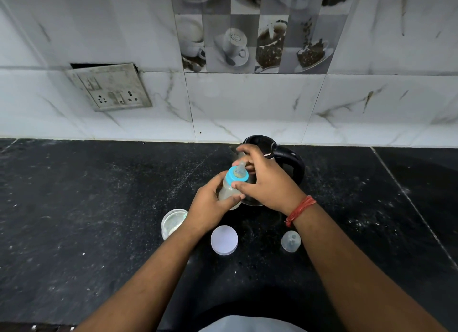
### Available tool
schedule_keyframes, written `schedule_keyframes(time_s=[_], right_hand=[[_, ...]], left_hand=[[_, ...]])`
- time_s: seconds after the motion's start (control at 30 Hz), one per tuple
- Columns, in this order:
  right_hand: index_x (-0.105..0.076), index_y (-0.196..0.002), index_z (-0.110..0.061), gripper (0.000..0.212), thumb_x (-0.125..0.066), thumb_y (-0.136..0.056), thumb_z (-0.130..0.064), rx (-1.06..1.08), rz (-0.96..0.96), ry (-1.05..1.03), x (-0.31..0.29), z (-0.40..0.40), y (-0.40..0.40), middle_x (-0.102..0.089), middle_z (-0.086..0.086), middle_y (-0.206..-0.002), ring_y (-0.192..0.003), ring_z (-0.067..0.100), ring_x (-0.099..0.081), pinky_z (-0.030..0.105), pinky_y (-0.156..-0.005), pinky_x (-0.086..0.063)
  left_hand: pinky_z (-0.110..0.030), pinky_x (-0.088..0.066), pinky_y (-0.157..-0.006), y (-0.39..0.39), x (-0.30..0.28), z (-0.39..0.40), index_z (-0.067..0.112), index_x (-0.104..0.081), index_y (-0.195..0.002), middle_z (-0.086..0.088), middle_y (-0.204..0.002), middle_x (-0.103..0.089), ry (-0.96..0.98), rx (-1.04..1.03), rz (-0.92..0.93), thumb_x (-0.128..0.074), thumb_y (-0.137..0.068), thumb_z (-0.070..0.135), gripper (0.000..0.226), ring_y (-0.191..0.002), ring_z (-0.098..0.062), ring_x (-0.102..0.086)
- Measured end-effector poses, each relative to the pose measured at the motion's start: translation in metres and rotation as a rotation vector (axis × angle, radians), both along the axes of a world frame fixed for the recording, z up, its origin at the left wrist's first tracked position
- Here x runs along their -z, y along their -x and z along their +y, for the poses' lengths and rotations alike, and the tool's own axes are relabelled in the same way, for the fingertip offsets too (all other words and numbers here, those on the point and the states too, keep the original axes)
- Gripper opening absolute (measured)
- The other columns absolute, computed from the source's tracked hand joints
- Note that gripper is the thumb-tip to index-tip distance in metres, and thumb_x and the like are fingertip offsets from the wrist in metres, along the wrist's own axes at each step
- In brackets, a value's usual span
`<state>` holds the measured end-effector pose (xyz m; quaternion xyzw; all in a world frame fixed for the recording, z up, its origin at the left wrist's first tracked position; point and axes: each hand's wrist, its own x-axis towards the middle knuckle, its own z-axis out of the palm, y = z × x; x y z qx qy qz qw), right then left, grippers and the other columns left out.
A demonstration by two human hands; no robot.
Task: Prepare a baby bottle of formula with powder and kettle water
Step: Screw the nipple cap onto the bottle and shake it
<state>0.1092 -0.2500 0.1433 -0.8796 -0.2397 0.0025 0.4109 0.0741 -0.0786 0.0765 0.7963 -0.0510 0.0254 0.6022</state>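
A baby bottle (229,191) with milky liquid inside is held tilted above the black counter. My left hand (208,208) grips its body from below. The bottle carries a blue collar (236,177) with a teat; my right hand (265,180) has its thumb and fingers curled around that collar. Behind my right hand stands a black kettle (287,163), partly hidden. An open powder jar (172,221) sits left of my left wrist, and its white lid (224,240) lies flat between my forearms. The clear bottle cap (291,241) rests under my right forearm.
The black stone counter (86,208) runs to a marble-tiled wall. A loose socket plate (111,86) hangs on the wall at the left. Powder specks dot the counter around the kettle.
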Motion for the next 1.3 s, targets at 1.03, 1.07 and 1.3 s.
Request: schedule_keyframes(time_s=[1.03,1.07,1.3], right_hand=[[-0.039,-0.138,-0.024,0.089,-0.078,-0.066,-0.06,0.15,-0.021,0.003,-0.011,-0.007,-0.003,-0.056,-0.011,-0.113,-0.111,0.01,-0.055,0.035,-0.097,-0.049],[-0.036,-0.141,-0.027,0.088,-0.079,-0.07,-0.055,0.086,0.024,-0.051,-0.009,-0.012,-0.006,-0.058,-0.011,-0.123,-0.119,0.008,-0.054,0.038,-0.105,-0.047],[-0.043,-0.139,-0.04,0.073,-0.078,-0.075,-0.04,-0.05,0.173,-0.229,0.0,-0.019,-0.013,-0.063,-0.018,-0.126,-0.125,0.01,-0.058,0.044,-0.11,-0.046]], left_hand=[[-0.026,-0.054,-0.098,-0.008,-0.023,-0.004,0.024,-0.067,-0.129,0.012,-0.117,-0.075,0.046,0.031,-0.024,-0.082,-0.086,0.013,0.047,-0.111,-0.008,-0.069],[-0.025,-0.053,-0.099,-0.008,-0.024,-0.004,0.025,-0.067,-0.128,0.012,-0.117,-0.075,0.055,0.033,-0.023,-0.083,-0.086,0.014,0.047,-0.111,-0.007,-0.069],[-0.03,-0.053,-0.102,-0.008,-0.028,-0.009,0.022,-0.065,-0.134,0.011,-0.12,-0.075,0.055,0.051,-0.034,-0.083,-0.086,0.018,0.051,-0.114,-0.008,-0.069]])
